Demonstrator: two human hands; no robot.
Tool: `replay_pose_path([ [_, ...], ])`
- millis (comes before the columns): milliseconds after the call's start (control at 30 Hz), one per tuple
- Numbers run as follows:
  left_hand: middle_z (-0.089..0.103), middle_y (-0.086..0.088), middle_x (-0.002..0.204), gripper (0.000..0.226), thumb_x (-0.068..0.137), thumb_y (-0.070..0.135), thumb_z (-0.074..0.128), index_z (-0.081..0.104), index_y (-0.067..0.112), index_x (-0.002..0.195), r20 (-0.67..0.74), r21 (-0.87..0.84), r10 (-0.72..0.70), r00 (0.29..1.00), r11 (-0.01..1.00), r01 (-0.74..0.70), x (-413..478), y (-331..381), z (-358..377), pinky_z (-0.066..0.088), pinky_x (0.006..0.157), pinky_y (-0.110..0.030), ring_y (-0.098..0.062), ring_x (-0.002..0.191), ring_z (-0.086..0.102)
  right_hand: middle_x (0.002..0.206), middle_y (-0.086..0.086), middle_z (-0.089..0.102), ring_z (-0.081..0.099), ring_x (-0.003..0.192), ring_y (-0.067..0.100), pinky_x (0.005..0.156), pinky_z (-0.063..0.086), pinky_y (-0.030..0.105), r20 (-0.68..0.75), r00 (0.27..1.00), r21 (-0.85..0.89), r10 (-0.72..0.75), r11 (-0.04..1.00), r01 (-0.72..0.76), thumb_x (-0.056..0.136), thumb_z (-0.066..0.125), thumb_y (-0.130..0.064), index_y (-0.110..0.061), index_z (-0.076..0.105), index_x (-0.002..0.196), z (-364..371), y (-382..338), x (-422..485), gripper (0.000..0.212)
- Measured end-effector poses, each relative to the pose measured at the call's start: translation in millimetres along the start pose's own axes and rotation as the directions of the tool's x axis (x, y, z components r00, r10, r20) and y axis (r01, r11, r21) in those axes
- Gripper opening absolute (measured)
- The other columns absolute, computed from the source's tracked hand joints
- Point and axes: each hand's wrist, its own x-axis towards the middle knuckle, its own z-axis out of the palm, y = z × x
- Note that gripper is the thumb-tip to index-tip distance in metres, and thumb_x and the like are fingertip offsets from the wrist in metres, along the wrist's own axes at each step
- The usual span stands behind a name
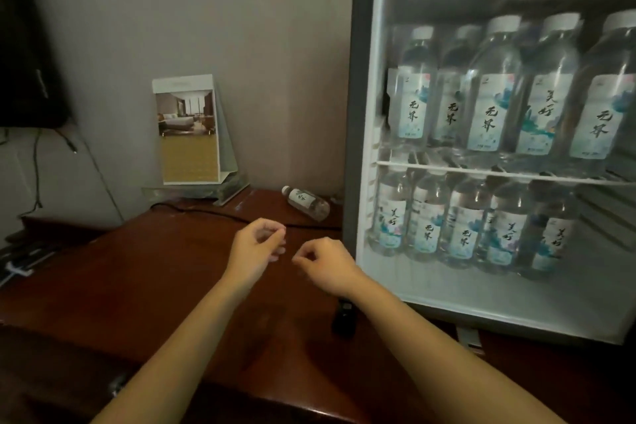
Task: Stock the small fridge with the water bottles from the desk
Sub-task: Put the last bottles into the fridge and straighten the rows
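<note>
Left hand, right hand: loose curls

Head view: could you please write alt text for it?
Empty left hand and right hand hover over a wooden desk beside a small fridge stocked with water bottles. One more bottle lies on its side on the desk.

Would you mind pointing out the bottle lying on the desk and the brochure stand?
bottle [302,198]: head view, on its label.
brochure stand [187,131]: head view, on the front card.
</note>
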Motion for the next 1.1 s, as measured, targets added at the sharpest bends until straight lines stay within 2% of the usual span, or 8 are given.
replay_pose_path([
  [200, 0.06, -0.002, 0.079, 0.013, 0.087, 0.002, 0.058, 0.059, 0.013, 0.093, -0.132, -0.068, -0.133, 0.982, 0.99, 0.125, 40.7, -54.8, -23.5, 0.046, 0.058, -0.025, -0.014, 0.066, 0.059, 0.122, 0.015, 0.059, 0.054, 0.114, 0.033, 0.088, 0.046, 0.033, -0.14, 0.968, -0.083, 0.208, 0.972, -0.221, 0.087, 0.051, -0.018, -0.008, 0.059, 0.115, 37.8, -9.6, 87.4, 0.031],
  [433, 0.061, -0.001, 0.081, 0.013, 0.092, 0.007, 0.053, 0.058, 0.019, 0.095, -0.172, -0.127, -0.183, 0.968, 0.979, 0.162, 104.6, -97.7, -13.9, 0.049, 0.058, -0.024, -0.01, 0.067, 0.059, 0.151, 0.018, 0.017, 0.015, 0.139, 0.038, 0.107, 0.032, 0.044, -0.295, 0.831, -0.072, 0.471, 0.857, -0.511, 0.086, 0.059, -0.018, -0.005, 0.022, 0.142, 65.5, 29.0, 173.1, 0.069],
  [600, 0.062, 0.004, 0.073, 0.017, 0.093, 0.012, 0.05, 0.059, 0.026, 0.09, -0.147, -0.026, -0.095, 0.985, 0.995, 0.092, 118.4, -119.8, -21.5, 0.045, 0.046, -0.012, 0.003, 0.053, 0.058, 0.154, 0.022, 0.008, 0.003, 0.142, 0.04, 0.114, 0.013, 0.046, -0.519, 0.748, -0.202, 0.415, 0.79, -0.579, 0.091, 0.053, -0.019, -0.006, 0.016, 0.145, 80.6, 56.9, 227.4, 0.067],
  [700, 0.062, 0.005, 0.071, 0.021, 0.093, 0.014, 0.049, 0.057, 0.031, 0.085, -0.148, 0.015, -0.055, 0.987, 0.998, 0.058, 118.8, -127.2, -24.6, 0.044, 0.047, -0.013, 0.004, 0.051, 0.057, 0.155, 0.019, 0.007, 0.001, 0.143, 0.036, 0.115, 0.009, 0.047, -0.553, 0.731, -0.261, 0.4, 0.75, -0.608, 0.096, 0.042, -0.017, -0.005, 0.011, 0.147, 73.4, 68.7, 259.5, 0.061],
  [767, 0.062, 0.006, 0.07, 0.021, 0.094, 0.014, 0.049, 0.057, 0.031, 0.085, -0.114, 0.054, -0.045, 0.993, 0.997, 0.051, 119.3, -128.3, -23.6, 0.045, 0.049, -0.015, 0.003, 0.051, 0.056, 0.155, 0.018, 0.014, 0.006, 0.143, 0.034, 0.115, 0.009, 0.047, -0.524, 0.723, -0.265, 0.451, 0.72, -0.641, 0.098, 0.033, -0.015, -0.005, 0.009, 0.147, 66.7, 75.7, 275.1, 0.056],
  [833, 0.062, 0.006, 0.07, 0.021, 0.093, 0.014, 0.049, 0.057, 0.032, 0.085, -0.093, 0.072, -0.03, 0.995, 0.997, 0.037, 119.7, -129.3, -23.7, 0.045, 0.049, -0.015, 0.003, 0.051, 0.056, 0.15, 0.018, 0.025, 0.022, 0.139, 0.036, 0.114, 0.016, 0.047, -0.501, 0.721, -0.27, 0.479, 0.705, -0.655, 0.098, 0.034, -0.014, -0.003, 0.015, 0.146, 63.6, 82.1, 284.2, 0.052],
  [933, 0.062, 0.006, 0.071, 0.022, 0.093, 0.013, 0.05, 0.056, 0.032, 0.085, -0.101, 0.041, -0.028, 0.995, 0.999, 0.032, 121.0, -128.5, -24.7, 0.045, 0.049, -0.015, 0.002, 0.052, 0.057, 0.14, 0.016, 0.035, 0.04, 0.128, 0.032, 0.107, 0.032, 0.04, -0.468, 0.77, -0.337, 0.435, 0.717, -0.61, 0.096, 0.046, -0.017, -0.001, 0.033, 0.137, 64.7, 84.5, 287.2, 0.046],
  [1100, 0.062, 0.002, 0.083, 0.011, 0.093, 0.017, 0.051, 0.058, 0.026, 0.094, -0.095, -0.117, -0.129, 0.987, 0.986, 0.117, 122.8, -125.5, -22.5, 0.049, 0.051, -0.016, -0.003, 0.06, 0.06, 0.126, 0.013, 0.056, 0.054, 0.117, 0.027, 0.095, 0.041, 0.032, -0.479, 0.762, -0.218, 0.435, 0.782, -0.583, 0.084, 0.066, -0.026, -0.004, 0.05, 0.122, 71.5, 67.2, 266.7, 0.046],
])
